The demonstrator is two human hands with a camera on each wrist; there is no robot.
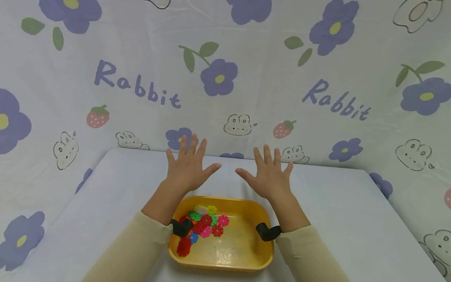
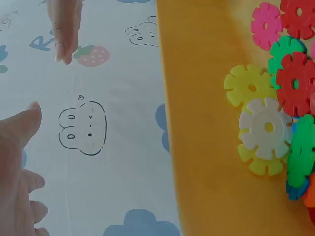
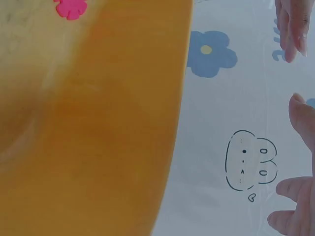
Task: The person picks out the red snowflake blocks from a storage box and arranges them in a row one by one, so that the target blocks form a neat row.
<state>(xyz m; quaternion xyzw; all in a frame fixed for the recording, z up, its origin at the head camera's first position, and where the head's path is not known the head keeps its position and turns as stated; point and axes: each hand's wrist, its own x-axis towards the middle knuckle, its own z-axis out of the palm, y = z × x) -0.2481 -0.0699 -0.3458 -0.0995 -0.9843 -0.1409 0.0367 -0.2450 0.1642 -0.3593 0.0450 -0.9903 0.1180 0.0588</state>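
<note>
Both hands are raised beyond the far side of a yellow plastic tray [image 1: 246, 250], fingers spread and holding nothing. The left hand [image 1: 186, 168] is over the tray's far left corner, its thumb pointing toward the right hand [image 1: 270, 176]. A gap separates the two thumbs. Inside the tray, mostly at its left, lie several notched plastic discs in red, pink, green, blue, orange, yellow and white. Closer up in the left wrist view, a white disc [image 2: 256, 130] overlaps yellow ones, and a green disc [image 2: 301, 152] leans beside it. One pink disc [image 3: 72, 7] shows in the right wrist view.
A white-covered table [image 1: 338, 227] extends around the tray. Behind it hangs a cloth [image 1: 260, 70] printed with flowers, rabbits and strawberries. Black wrist mounts [image 1: 268, 232] sit over the tray's left and right sides, by beige sleeves [image 1: 310, 254].
</note>
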